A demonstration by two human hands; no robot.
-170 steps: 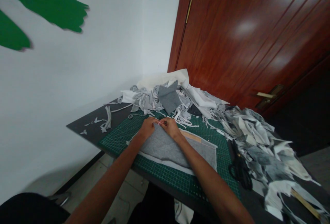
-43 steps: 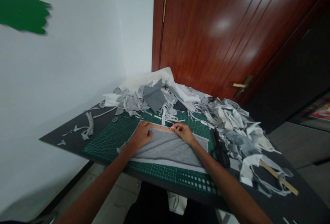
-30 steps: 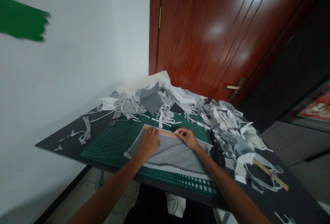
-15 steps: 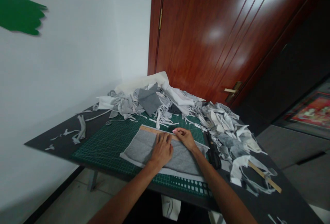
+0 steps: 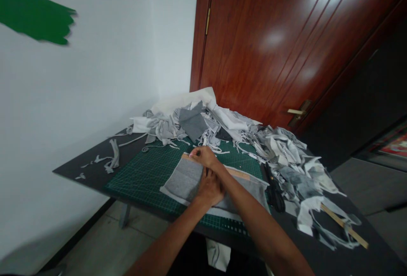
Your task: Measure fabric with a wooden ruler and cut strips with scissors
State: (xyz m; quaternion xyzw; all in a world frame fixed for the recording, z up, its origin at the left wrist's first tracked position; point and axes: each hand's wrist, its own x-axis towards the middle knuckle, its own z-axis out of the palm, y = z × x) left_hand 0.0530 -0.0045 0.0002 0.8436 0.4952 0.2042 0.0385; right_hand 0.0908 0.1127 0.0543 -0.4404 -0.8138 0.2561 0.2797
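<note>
A piece of grey fabric with pale edges (image 5: 184, 178) lies flat on the green cutting mat (image 5: 133, 176). A wooden ruler (image 5: 238, 173) rests along its far edge. My left hand (image 5: 211, 189) lies on the fabric with its fingers stretched toward the ruler; my right forearm partly covers it. Crossing over it, my right hand (image 5: 205, 156) is closed in a pinch near the ruler's left end. A small pinkish piece, apparently tailor's chalk (image 5: 191, 155), shows at its fingertips. Black-handled scissors (image 5: 276, 195) lie just right of the fabric.
Heaps of grey and white fabric scraps (image 5: 165, 125) cover the back and right (image 5: 286, 149) of the dark table (image 5: 79, 174). Another wooden strip (image 5: 345, 225) lies among scraps at right. A wall and a brown door (image 5: 254, 55) stand behind.
My right hand has moved left along the ruler and now crosses over my left hand. The left hand stays on the fabric. The view has shifted slightly left.
</note>
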